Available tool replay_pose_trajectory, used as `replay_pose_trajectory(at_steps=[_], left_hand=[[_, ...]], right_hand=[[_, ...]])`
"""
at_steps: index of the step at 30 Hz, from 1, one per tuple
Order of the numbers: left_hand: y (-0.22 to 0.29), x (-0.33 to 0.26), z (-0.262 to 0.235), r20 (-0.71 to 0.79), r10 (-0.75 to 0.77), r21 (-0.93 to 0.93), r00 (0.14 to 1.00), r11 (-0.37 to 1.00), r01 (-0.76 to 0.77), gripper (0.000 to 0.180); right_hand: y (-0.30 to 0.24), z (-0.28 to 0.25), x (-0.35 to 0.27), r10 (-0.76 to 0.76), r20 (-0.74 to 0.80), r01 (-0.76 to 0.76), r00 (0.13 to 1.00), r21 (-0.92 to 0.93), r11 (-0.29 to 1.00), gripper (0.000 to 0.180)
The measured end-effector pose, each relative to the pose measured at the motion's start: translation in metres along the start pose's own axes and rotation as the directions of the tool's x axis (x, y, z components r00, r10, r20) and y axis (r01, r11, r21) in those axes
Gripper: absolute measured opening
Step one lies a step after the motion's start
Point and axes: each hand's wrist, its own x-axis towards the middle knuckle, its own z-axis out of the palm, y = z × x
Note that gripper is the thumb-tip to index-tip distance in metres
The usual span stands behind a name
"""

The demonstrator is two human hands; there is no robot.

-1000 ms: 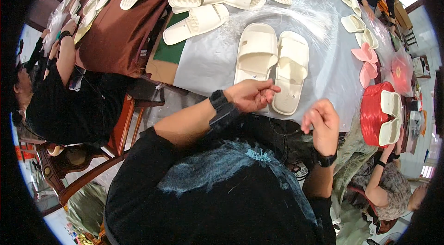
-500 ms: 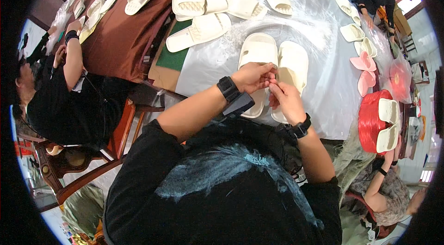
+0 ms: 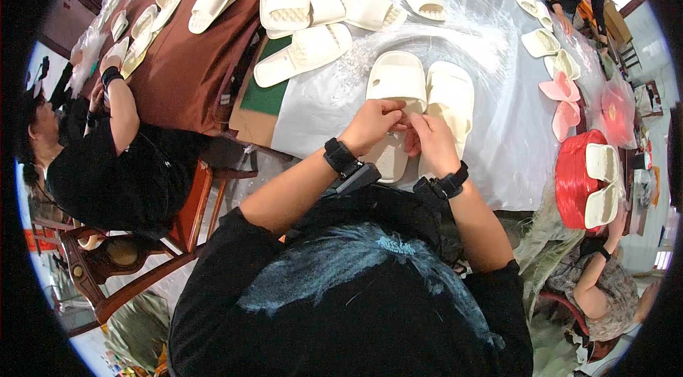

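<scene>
The right hand [image 3: 432, 141] has come in from the right to meet the left hand [image 3: 371, 124]; both pinch something too small to tell over the cream slippers [image 3: 420, 92].

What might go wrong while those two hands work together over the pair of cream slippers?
The left hand and right hand pinch something too small to make out; it could slip and get lost on the shiny plastic sheet. The two slippers lie near the table's edge, so a nudge might push them off.

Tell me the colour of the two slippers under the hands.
Cream slippers, clearest in the head view.
</scene>
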Motion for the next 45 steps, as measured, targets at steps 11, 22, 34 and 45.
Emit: replay_pose_trajectory(at_steps=[11, 22, 34, 45], left_hand=[[-0.017, -0.007, 0.012, -0.189, 0.538, 0.682, 0.821, 0.674, -0.285, 0.025], [-0.018, -0.011, 0.014, -0.196, 0.582, 0.711, 0.789, 0.639, -0.294, 0.028], [0.089, -0.008, -0.006, -0.019, 0.600, 0.982, 0.800, 0.163, -0.099, 0.018], [0.093, 0.165, -0.022, 0.235, -0.132, 0.962, 0.963, -0.112, -0.250, 0.055]], right_hand=[[-0.001, 0.009, 0.006, -0.116, -0.119, 0.081, 0.986, -0.264, 0.961, 0.022], [-0.008, 0.027, 0.025, -0.205, -0.213, 0.109, 0.955, -0.390, 0.914, 0.024], [0.001, 0.033, 0.031, -0.008, -0.359, -0.056, 0.933, -0.169, 0.984, 0.025], [0.007, 0.045, 0.035, -0.123, -0.497, -0.009, 0.859, -0.254, 0.967, 0.024]])
